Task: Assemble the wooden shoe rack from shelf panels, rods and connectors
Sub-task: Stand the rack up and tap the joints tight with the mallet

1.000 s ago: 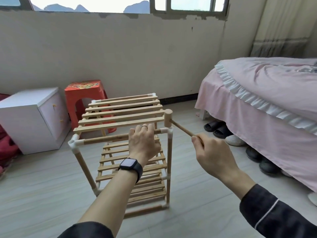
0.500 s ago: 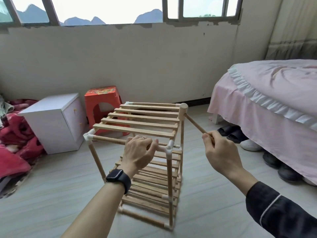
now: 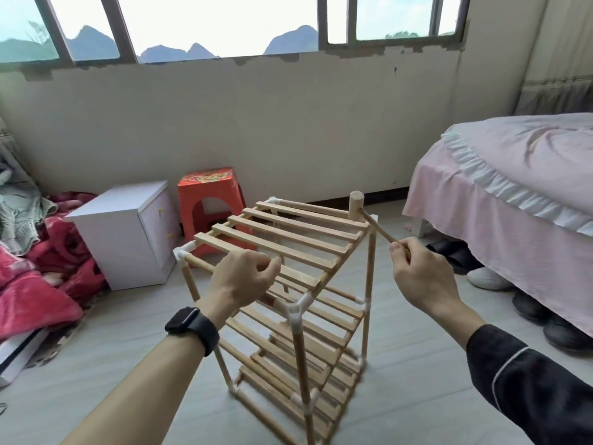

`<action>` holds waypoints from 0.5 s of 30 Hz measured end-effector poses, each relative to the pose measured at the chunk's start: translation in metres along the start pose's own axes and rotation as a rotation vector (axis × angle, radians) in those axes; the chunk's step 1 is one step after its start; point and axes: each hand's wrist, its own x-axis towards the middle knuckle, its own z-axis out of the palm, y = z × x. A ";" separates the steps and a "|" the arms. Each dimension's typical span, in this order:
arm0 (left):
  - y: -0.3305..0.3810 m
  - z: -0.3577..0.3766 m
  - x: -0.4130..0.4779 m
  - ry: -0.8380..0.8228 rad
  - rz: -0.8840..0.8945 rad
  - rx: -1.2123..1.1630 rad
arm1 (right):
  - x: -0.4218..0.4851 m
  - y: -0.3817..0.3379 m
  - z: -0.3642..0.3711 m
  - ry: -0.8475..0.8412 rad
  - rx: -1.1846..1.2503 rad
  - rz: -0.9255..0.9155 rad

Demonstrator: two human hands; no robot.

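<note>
Floor (image 3: 401, 364) is seen on every side of the shoe rack (image 3: 288, 239), which is stood upright near the middle of the room with its slatted shelves fitted; a wide strip is left between the rack's right edge and the bed (image 3: 513, 194), and shoes (image 3: 487, 277) are lined up under the bed's near edge; a narrower gap is left between the rack's far left corner and the orange stool (image 3: 208, 194) and white cabinet (image 3: 122, 248); a red blanket (image 3: 32, 300) is heaped at the floor's left edge. The front top rod (image 3: 199, 263) is grasped by the left hand (image 3: 239, 279), with fingers curled over it; a wooden mallet (image 3: 356, 203) is gripped by its handle in the right hand (image 3: 420, 277), with the fist clenched round it; the mallet's head is held at the rack's far right top corner; whether contact is made there cannot be told.
</note>
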 end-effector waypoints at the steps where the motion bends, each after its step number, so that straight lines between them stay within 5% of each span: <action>1: 0.008 -0.002 0.006 0.045 0.017 0.026 | 0.005 0.000 -0.001 -0.005 -0.001 0.024; 4: 0.038 0.000 0.031 0.084 0.064 0.037 | 0.023 0.001 -0.003 -0.020 -0.001 0.087; 15: 0.099 0.083 0.106 -0.329 -0.115 0.301 | 0.060 0.023 -0.010 0.051 -0.067 0.057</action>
